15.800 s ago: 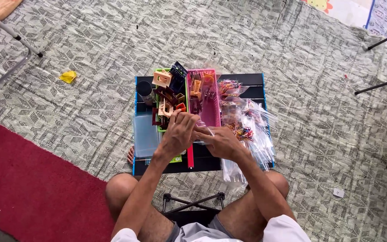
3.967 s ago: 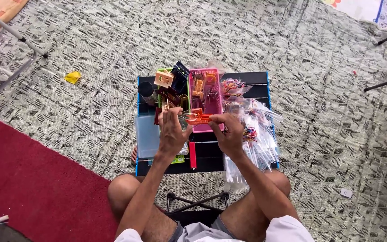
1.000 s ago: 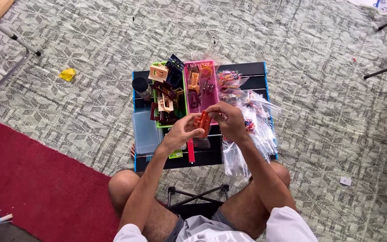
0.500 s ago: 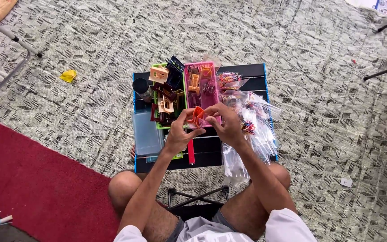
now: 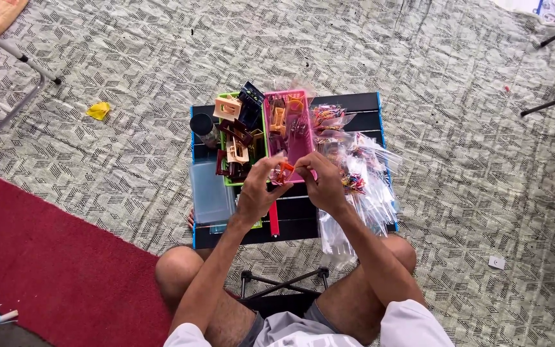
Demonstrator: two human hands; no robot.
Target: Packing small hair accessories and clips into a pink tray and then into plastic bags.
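Pinching small orange clip (image 5: 283,168) between both hands over bench (image 5: 290,218) middle, just off pink tray's (image 5: 303,144) near end. Left hand (image 5: 256,193), right hand (image 5: 324,186): fingers grasping clip. Best kept low over tray, grip light, clear bags (image 5: 361,193) at right edge undisturbed.

Bare forearms and hands, short white sleeves, grey shorts, bare knees, no rings or watch visible

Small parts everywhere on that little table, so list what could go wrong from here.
The small orange piece, pinched between left hand and right hand, could slip and vanish among the parts below.
The clear bags overhang the table edge and may slide off.
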